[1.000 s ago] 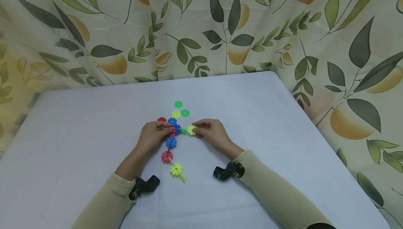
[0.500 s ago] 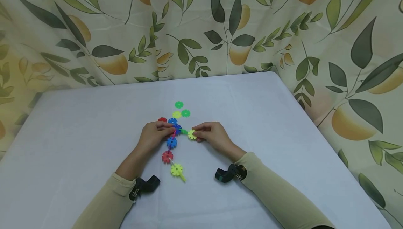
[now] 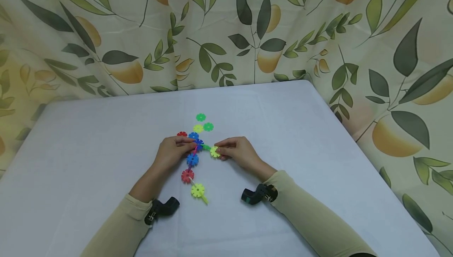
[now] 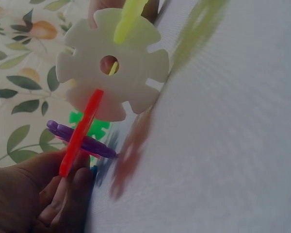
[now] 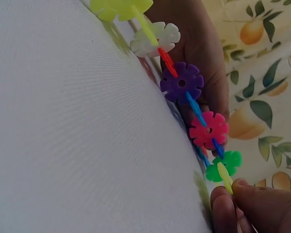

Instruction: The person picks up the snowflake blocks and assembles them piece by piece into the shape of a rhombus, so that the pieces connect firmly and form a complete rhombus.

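Pinching at two places: with the left hand [image 3: 173, 151], gripping the chain of notched, flower-shaped plastic discs [image 5: 182, 92] around the pink notched disc [image 5: 206, 131] and the dark-blue notched disc [image 3: 199, 144], though hiding the exact contact; with the right hand [image 3: 238, 153], pinching the pale-yellow notched disc [image 3: 214, 152] at three o'clock from the left fingertips. Holding it crosswise against the bright-green notched disc [image 5: 233, 159], probably working slot into slot, yet not showing how deeply.

Calling, most likely, for lining notch up squarely with notch, pushing straight along the slot without twisting, bracing close to the joint with the left hand, and letting the tail lie low over the white cloth-covered table [image 3: 106, 151] to avoid levering other joints loose.

Trailing toward six o'clock, alternating flat-facing and edge-on pieces: showing past the pink one a light-blue notched disc [image 3: 192, 160], a purple notched disc [image 4: 101, 147], a red notched disc [image 3: 187, 176], a white notched disc [image 4: 119, 87], a lemon-yellow notched disc [image 3: 197, 190] and a second lemon-yellow notched disc [image 3: 205, 199].

Leaving apart near twelve o'clock a green notched disc [image 3: 201, 117], a loose yellow notched disc [image 3: 198, 128] and a second green notched disc [image 3: 208, 127]; showing near eleven o'clock another red notched disc [image 3: 182, 134] and another blue notched disc [image 3: 193, 135], without revealing any link to the chain.
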Motion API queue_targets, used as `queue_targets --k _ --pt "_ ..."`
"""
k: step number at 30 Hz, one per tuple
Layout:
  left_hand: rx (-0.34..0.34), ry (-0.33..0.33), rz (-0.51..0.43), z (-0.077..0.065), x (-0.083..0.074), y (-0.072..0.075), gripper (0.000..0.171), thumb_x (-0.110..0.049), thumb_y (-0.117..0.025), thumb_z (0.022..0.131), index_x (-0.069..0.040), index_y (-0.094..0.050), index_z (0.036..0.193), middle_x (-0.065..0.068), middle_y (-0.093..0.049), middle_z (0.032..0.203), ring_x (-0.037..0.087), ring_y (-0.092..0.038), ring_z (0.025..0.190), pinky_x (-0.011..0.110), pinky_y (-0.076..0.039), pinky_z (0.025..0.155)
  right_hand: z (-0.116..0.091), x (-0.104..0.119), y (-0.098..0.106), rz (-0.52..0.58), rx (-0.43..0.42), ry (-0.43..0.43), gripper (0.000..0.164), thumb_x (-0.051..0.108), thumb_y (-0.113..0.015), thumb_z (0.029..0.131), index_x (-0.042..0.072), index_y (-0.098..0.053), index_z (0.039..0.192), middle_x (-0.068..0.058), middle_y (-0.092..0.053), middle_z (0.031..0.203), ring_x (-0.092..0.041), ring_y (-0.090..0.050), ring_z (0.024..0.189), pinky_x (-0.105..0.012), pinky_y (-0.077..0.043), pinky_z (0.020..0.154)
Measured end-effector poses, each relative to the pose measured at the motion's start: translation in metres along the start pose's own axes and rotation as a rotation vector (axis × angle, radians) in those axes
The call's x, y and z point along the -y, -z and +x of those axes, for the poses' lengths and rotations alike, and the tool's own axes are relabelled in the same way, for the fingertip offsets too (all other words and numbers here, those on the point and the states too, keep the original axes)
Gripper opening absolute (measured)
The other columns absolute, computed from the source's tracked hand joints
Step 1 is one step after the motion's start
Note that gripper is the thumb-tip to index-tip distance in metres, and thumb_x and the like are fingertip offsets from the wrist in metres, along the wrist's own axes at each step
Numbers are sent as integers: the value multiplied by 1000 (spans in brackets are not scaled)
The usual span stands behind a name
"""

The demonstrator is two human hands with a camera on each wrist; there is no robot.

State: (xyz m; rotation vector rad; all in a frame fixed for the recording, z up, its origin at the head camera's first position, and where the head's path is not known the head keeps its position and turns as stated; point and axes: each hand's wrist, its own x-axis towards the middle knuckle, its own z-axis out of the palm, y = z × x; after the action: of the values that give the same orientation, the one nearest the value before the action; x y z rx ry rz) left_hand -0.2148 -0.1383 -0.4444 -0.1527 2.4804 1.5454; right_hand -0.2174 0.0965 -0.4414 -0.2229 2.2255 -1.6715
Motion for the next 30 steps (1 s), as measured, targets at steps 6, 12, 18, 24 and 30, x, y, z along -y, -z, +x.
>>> queue_targets --k 6,12,18,24,30 --pt "-1 -4 2 0 -1 0 30 -28 -71 92 -6 -74 112 9 -75 102 11 -69 81 23 -56 77 1 1 0 16 26 -17 22 8 -70 90 0 -73 111 -11 -75 96 -9 -67 68 -26 -57 69" --pt "1 -7 17 0 -1 0 30 -29 -71 92 -6 -74 112 10 -75 104 11 -69 82 23 -56 77 3 1 0 9 33 -27 22 7 -69 91 -1 -73 111 -11 -75 97 -9 -67 67 -26 -57 69" --pt "0 -7 24 0 -1 0 31 -30 -70 92 -7 -73 112 9 -75 105 13 -69 84 23 -55 78 5 2 0 25 18 -50 21 4 -67 91 -2 -72 110 -11 -75 95 -10 -67 66 -26 -57 68" --pt "3 -7 24 0 -1 0 31 -30 -71 92 -7 -74 112 9 -75 104 13 -69 85 23 -55 78 4 3 0 22 -1 -59 21 6 -69 90 -1 -73 110 -10 -75 93 -10 -67 64 -26 -57 67" --pt "6 -3 20 1 0 0 31 -30 -71 92 -7 -74 112 9 -75 104 12 -68 85 23 -55 78 3 5 -1 15 -2 -50 22 5 -68 90 -2 -72 110 -11 -75 93 -9 -67 63 -26 -57 67"
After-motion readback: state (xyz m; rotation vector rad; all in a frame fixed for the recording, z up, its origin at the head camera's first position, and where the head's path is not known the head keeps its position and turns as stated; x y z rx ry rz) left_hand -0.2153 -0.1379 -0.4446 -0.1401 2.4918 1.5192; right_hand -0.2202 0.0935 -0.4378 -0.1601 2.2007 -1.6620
